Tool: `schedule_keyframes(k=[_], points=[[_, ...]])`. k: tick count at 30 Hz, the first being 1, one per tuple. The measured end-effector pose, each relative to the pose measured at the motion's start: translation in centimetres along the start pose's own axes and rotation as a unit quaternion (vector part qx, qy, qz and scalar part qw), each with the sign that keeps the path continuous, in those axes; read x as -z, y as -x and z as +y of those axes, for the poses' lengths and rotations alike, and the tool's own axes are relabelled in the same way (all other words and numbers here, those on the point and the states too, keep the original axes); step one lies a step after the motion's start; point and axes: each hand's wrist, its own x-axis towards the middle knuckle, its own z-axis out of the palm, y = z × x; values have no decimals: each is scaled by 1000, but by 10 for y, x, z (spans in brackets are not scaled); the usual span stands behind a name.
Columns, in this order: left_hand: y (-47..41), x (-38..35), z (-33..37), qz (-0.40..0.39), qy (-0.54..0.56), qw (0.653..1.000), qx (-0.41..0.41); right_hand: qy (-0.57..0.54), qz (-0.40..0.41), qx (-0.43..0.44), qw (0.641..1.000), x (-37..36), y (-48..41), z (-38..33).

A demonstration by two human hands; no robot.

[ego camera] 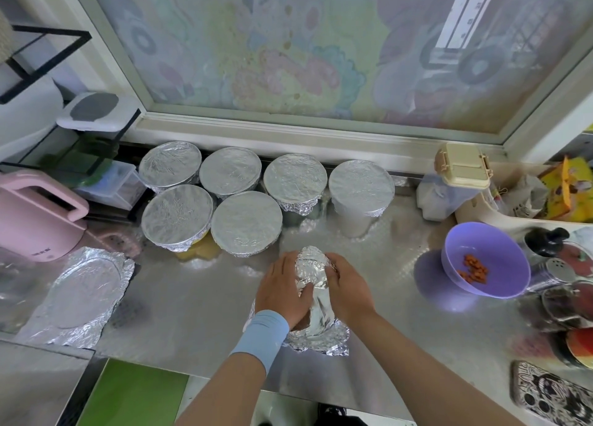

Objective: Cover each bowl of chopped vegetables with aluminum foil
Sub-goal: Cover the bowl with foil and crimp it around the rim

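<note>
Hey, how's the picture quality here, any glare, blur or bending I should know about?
Head view: daylight glares softly off the steel counter and the covered bowls; the wide lens bows the window frame; the phone at the edge is smeared, while the left hand and right hand on the foil sheet look sharp.

No text, brand, number or sign can be read. The pink plastic electric kettle at the left edge of the steel table bears a small dark mark low on its body, too blurred to read. Printing on the yellow packet at far right is equally indecipherable.
</note>
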Motion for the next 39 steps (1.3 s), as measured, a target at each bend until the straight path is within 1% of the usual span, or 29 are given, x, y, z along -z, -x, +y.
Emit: schedule_keyframes(k=[3, 7, 9, 10, 11, 12, 13, 14, 16, 18, 20, 22, 27, 29, 32, 34, 37, 39], points=[[-3, 4, 1, -4, 15, 1000, 18, -18, -11, -29, 999, 1, -5, -1], [-8, 5, 0, -26, 39, 998, 40, 1, -33, -26, 999, 3, -10, -1], [-13, 6, -3, -38, 26, 998, 44, 55, -46, 0, 997, 5, -9, -2], [-15, 6, -4, -37, 4, 999, 31, 110, -35, 16, 993, 6, -7, -4], [-16, 6, -6, -30, -11, 999, 10, 172, -11, 37, 984, 7, -4, -6], [-15, 7, -7, -24, -8, 1000, -15, 210, 19, 56, 976, 7, 0, -9], [-15, 7, -7, -26, 1, 999, -39, 227, 37, 69, 971, 8, 5, -12], [-14, 6, -7, -30, 5, 997, -64, 233, 37, 76, 969, 7, 9, -14], [-13, 4, -6, -32, -12, 995, -98, 227, 9, 62, 972, 2, 14, -13], [-13, 2, -6, -34, -24, 995, -92, 199, -6, 31, 980, -3, 16, -7], [-13, 2, -5, -41, -5, 997, -61, 162, -12, 21, 986, -3, 13, -1], [-13, 2, -4, -45, 21, 998, -25, 140, -19, 35, 989, -1, 9, 3], [-16, 4, -2, -61, 50, 996, 31, 108, -38, 46, 992, 5, 7, 4], [-15, 6, -3, -79, 52, 994, 50, 115, -52, 71, 989, 9, 7, 4], [-15, 9, -7, -92, 71, 991, 59, 206, -41, 115, 971, 17, 9, 2], [-12, 8, -7, -71, 83, 994, 20, 270, -16, 122, 955, 22, 13, -3], [-10, 2, -6, -45, 58, 996, -43, 324, -12, 112, 939, 25, 26, -10], [-8, -1, -5, -41, 38, 998, -43, 331, -22, 70, 941, 19, 37, -12]])
